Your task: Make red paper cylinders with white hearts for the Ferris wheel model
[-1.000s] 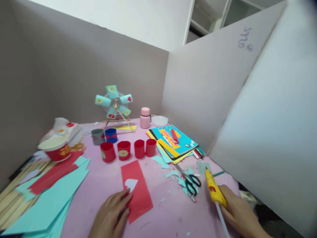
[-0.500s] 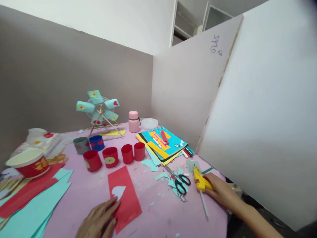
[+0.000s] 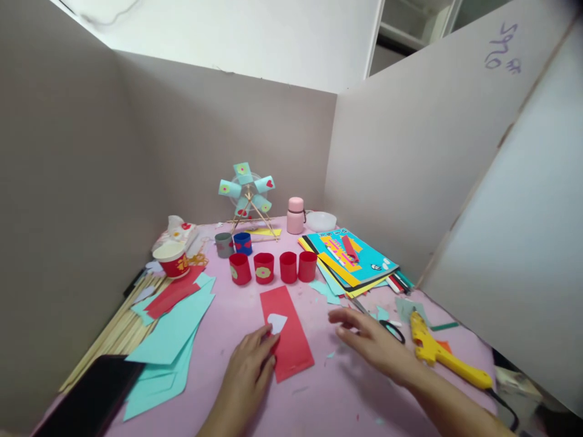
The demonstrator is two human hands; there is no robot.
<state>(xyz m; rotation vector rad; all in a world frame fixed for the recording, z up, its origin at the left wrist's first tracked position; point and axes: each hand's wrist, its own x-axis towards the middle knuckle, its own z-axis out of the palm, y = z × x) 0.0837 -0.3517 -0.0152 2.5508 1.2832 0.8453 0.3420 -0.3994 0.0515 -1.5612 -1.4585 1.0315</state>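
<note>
A red paper strip (image 3: 290, 340) lies flat on the pink table with a pale heart cutout (image 3: 279, 322) on top of it. My left hand (image 3: 250, 358) is open at the strip's left edge, its fingertips at the heart. Over the table to the right of the strip, my right hand (image 3: 367, 340) is open and empty, fingers stretched to the left. Partly behind that hand lie black-handled scissors (image 3: 392, 331) among teal scraps. A yellow glue gun (image 3: 426, 343) rests on its side at the table's right edge, apart from the hand.
Several red paper rings (image 3: 288, 267) stand beyond the strip, near a paper windmill (image 3: 248, 194) on sticks. A pink flask (image 3: 296, 216) is at the back. Books (image 3: 371, 258) lie on the right. Teal sheets (image 3: 170, 340), a paper cup (image 3: 172, 261) and a dark flat object (image 3: 88, 400) are on the left.
My right hand has let go of the glue gun and moved left toward the red strip. My left hand remains at the strip and heart. The view has turned left.
</note>
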